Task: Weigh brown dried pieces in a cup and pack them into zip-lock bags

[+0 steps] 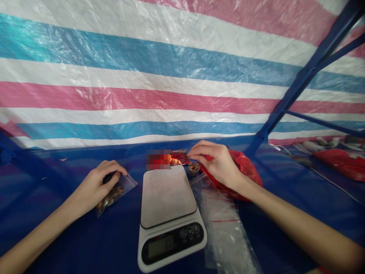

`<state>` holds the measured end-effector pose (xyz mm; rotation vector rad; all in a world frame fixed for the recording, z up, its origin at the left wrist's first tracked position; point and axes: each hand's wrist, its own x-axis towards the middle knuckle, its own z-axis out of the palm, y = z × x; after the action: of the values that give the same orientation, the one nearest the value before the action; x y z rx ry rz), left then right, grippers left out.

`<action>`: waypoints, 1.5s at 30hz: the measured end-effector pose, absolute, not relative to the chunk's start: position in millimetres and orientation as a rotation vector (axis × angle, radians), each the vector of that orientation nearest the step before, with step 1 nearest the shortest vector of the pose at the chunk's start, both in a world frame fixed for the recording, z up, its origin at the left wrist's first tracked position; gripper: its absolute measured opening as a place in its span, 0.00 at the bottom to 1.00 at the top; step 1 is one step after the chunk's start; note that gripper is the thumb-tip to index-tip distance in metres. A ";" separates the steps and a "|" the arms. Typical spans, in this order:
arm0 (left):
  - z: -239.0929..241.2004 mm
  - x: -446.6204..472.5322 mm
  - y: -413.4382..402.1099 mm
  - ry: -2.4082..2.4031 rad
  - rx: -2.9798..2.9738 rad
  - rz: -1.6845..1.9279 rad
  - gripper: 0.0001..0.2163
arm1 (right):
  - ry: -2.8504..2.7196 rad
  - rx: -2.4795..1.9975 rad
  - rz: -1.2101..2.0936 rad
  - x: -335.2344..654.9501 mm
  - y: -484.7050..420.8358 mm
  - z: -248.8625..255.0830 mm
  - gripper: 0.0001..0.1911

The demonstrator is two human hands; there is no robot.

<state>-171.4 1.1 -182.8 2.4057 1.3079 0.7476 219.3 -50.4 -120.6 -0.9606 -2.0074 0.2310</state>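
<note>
My left hand is closed on the upper part of a small clear zip bag with brown pieces inside, left of a white kitchen scale. The scale's plate is bare and its display appears to read zero. My right hand hovers just above a small clear cup of brown pieces, its thumb and fingers pinched together. Whatever lies between those fingertips is too small to make out. Behind the right hand sits a red plastic bag.
Flat clear zip bags lie right of the scale. A phone with a lit screen rests behind it. The blue table surface meets a striped tarp. A blue metal frame rises at right, near another red bag.
</note>
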 end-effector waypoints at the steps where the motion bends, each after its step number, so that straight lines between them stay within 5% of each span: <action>1: -182.9 -171.5 1.2 1.308 2.405 0.742 0.14 | -1.992 -0.974 0.248 219.1 -49.5 -127.9 0.09; 45: -192.8 -177.6 8.2 1.307 2.459 0.759 0.14 | -2.013 -1.110 0.263 228.0 -52.0 -152.2 0.09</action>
<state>-177.6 8.2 -192.8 2.4586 1.3070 0.7590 228.0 -52.0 -152.2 -1.1099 -2.0130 0.2626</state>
